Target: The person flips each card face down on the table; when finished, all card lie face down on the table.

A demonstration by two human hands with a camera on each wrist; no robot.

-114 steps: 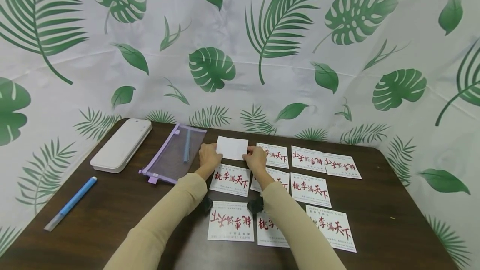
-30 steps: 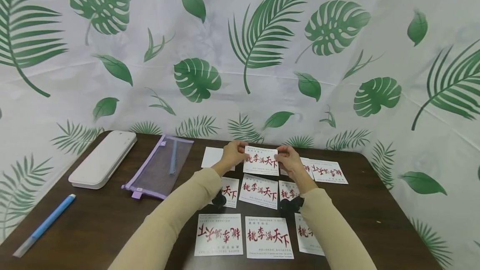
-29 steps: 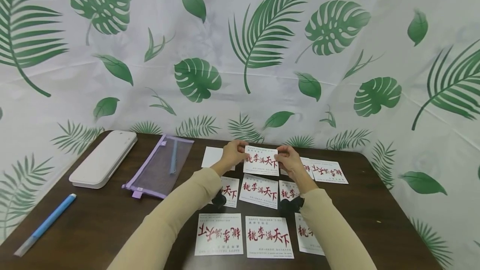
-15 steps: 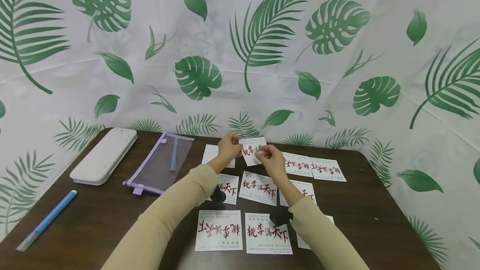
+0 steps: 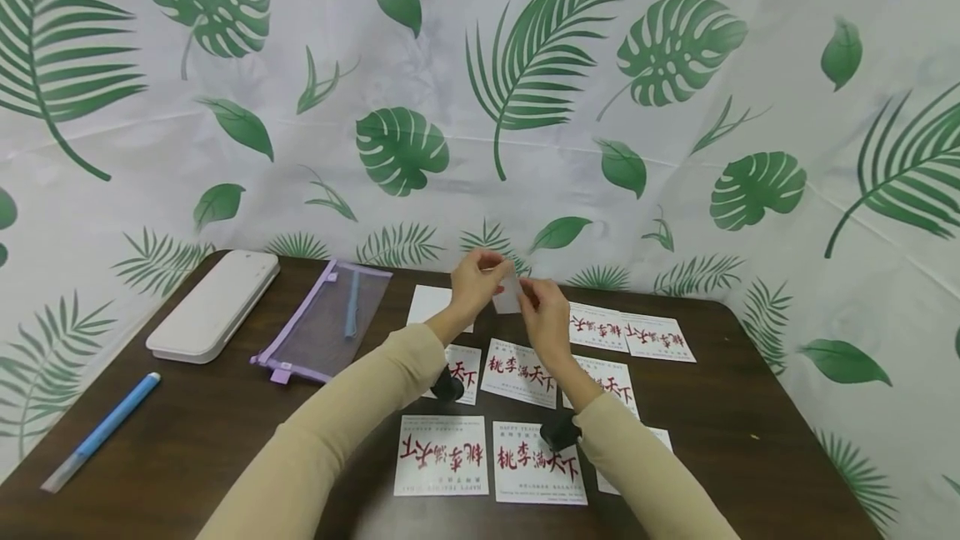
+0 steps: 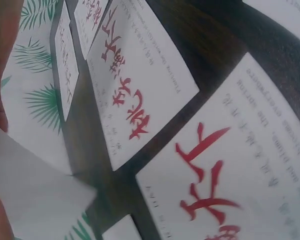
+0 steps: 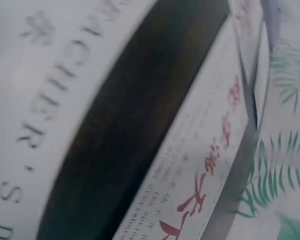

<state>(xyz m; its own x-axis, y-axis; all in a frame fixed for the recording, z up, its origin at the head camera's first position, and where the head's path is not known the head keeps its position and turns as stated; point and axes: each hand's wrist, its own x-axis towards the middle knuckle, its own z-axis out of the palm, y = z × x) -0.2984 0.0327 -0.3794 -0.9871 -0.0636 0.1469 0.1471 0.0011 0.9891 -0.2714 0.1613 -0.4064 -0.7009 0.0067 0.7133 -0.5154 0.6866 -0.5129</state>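
Left hand (image 5: pixel 472 287) and right hand (image 5: pixel 549 319) pinch a white rectangular paper card (image 5: pixel 507 301) near the dark-brown wooden bench's (image 5: pixel 750 407) far edge; we should grip lightly, avoiding creases.

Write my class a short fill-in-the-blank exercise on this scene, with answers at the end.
In the head view, the white case lies to the ____ of the mesh pouch.
The large characters on the printed cards are ____.
The left hand pinches a white ____.
The backdrop shows green ____.

Missing words: left; red; card; leaves.
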